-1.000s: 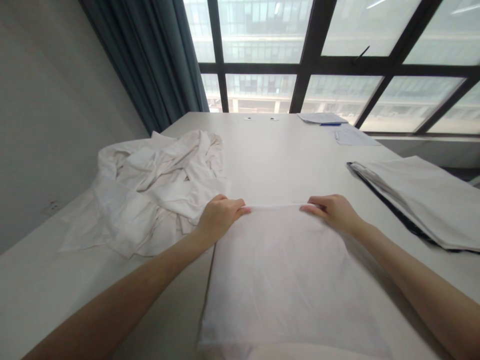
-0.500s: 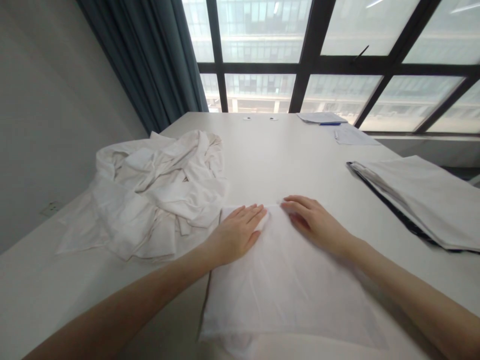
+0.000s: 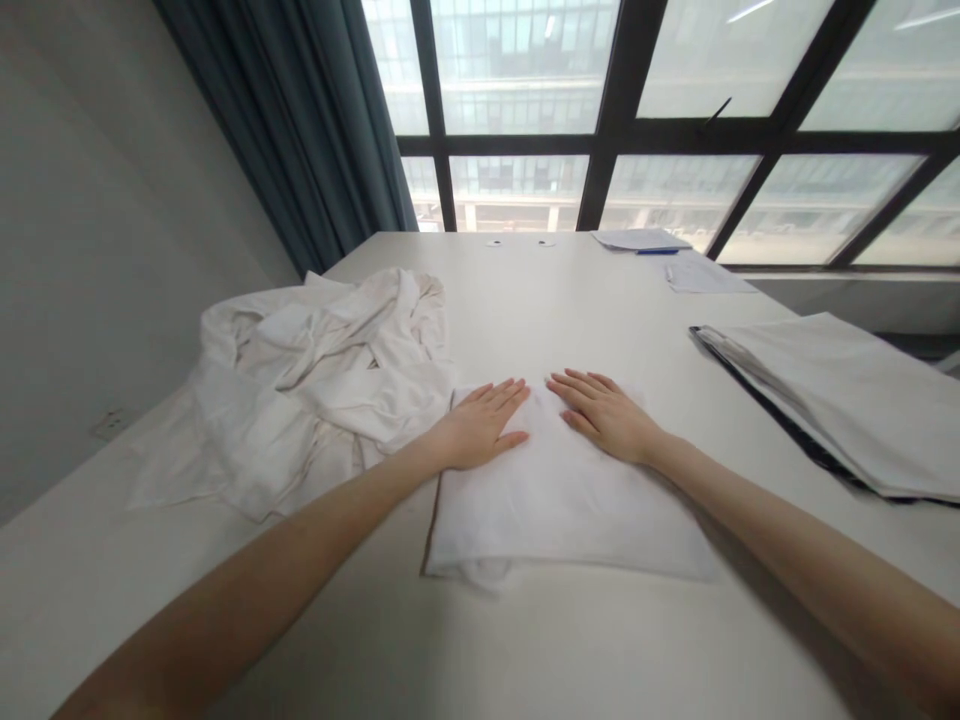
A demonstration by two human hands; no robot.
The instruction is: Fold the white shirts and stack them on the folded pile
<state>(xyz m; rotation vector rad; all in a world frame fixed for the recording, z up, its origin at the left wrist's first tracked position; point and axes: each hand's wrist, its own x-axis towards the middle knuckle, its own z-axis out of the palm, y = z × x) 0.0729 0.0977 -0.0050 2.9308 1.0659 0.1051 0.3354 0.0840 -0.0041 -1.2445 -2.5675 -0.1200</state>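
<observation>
A white cloth [image 3: 555,520] lies folded into a rough rectangle on the table in front of me, with a brownish edge along its left side and a small bit of fabric poking out at its near edge. My left hand [image 3: 484,425] rests flat on its far left part, fingers stretched forward. On the far right part lies my right hand [image 3: 604,415], also flat with the fingers extended. Neither hand grips anything. Left of the cloth, close to my left forearm, sits a crumpled heap of white fabric [image 3: 330,370].
At the right of the white table [image 3: 517,300] lies a stack of white fabric [image 3: 847,390] on something thin and dark. Papers [image 3: 709,275] and a blue pen [image 3: 657,252] lie at the far right. Beyond stand a blue curtain [image 3: 300,110] and dark-framed windows.
The folded cloth has slid away from me along with both hands. My right hand's curled fingers have flattened onto it.
</observation>
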